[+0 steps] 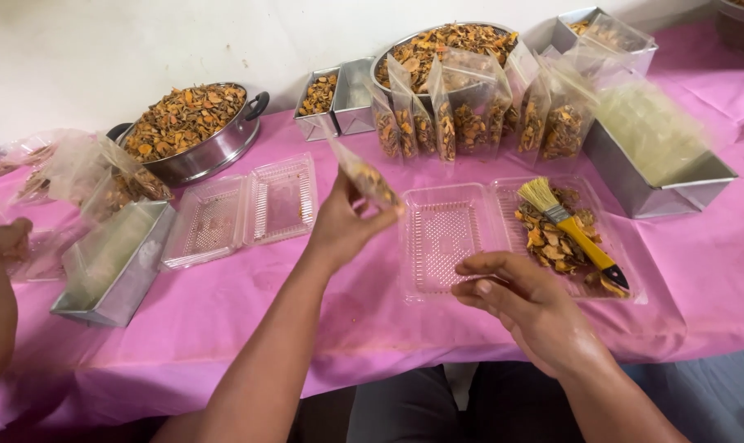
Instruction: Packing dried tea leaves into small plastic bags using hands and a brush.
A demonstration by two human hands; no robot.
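Hands at a pink-covered table (249, 320), seen from our head cam. Nearest us, the right hand (529, 305) rests at the front edge of an open clear plastic tray (450, 238), fingers loosely curled & holding nothing we can see. The left hand (341, 223) is raised above the cloth just left of that tray, thumb & fingers pinched on a small clear bag (362, 174) w/ orange dried pieces at its bottom, tilted up to the left. The tray's right half holds a heap of dried orange-brown pieces (552, 242), w/ a yellow-handled brush (573, 230) lying across it, bristles pointing away from us. At far left another person's hand (3, 242) shows at the frame edge, beside a metal tin (118, 267) & loose bags. A second open clear tray (241, 209) lies left of centre. On the right, a larger metal tin (663, 164) w/ clear wrap. Farther back, a row of filled bags (470, 119) stands upright in front of a big metal bowl (445, 45) of dried pieces. A handled pot (195, 131) of the same sits at left, small tins (335, 98) between them.
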